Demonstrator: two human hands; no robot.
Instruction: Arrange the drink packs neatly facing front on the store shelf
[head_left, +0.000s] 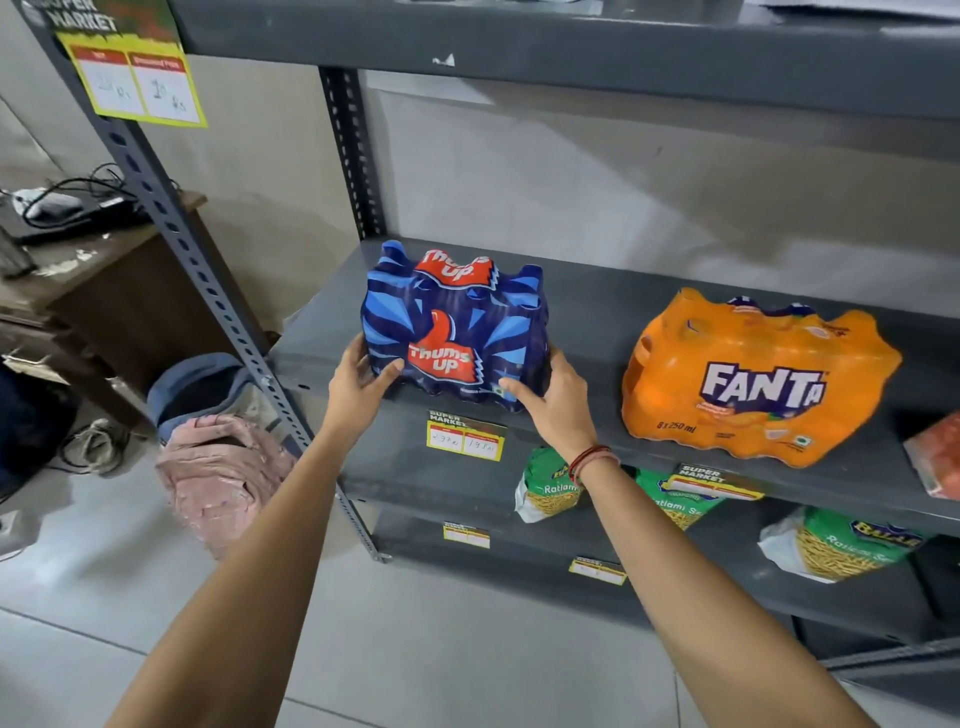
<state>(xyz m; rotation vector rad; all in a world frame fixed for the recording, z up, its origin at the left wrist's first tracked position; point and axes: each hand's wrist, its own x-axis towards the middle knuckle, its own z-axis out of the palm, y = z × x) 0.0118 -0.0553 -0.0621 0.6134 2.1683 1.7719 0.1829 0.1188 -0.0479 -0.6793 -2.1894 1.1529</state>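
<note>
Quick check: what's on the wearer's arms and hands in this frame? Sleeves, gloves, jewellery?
Both forearms are bare as far as the frame shows: no sleeves in view, no gloves. The left hand carries no ring, watch or band that I can see. The right hand has thin red thread bands wrapped around its wrist, several strands. No other markings are visible.

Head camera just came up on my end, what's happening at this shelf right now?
A person is holding the blue shrink-wrapped Thums Up drink pack with both hands, the left hand on its left side and the right hand on its lower right corner. The pack sits near the front edge of the grey metal shelf, logo facing out. To its right, apart from it, the orange shrink-wrapped Fanta drink pack rests untouched, its logo also facing forward, slightly angled.
</note>
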